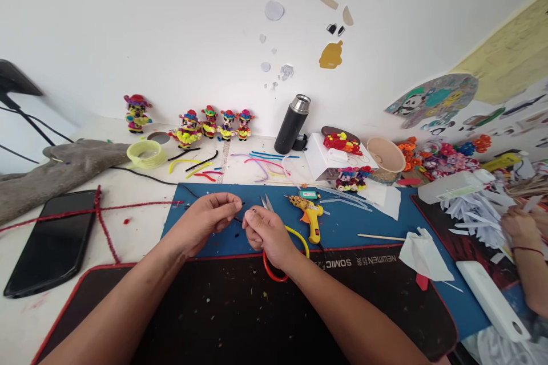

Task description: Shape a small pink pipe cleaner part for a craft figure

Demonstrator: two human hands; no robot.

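- Currently, the left hand (pixel 220 215) has its fingertips pinched on a dark piece (pixel 244 203), only its tip showing.
- Just beside it, the right hand (pixel 268 235) is curled in, thumb against forefinger; anything between them is too small to tell.
- Scissors (pixel 268 203) poke out around the right hand, blades toward the wall (pixel 205 28); whether gripped or merely covered, I cannot tell.
- Nearby, a yellow glue gun (pixel 315 222) lies on the blue mat (pixel 342 228).
- Small dolls (pixel 209 121) stand on the worktop (pixel 145 182).
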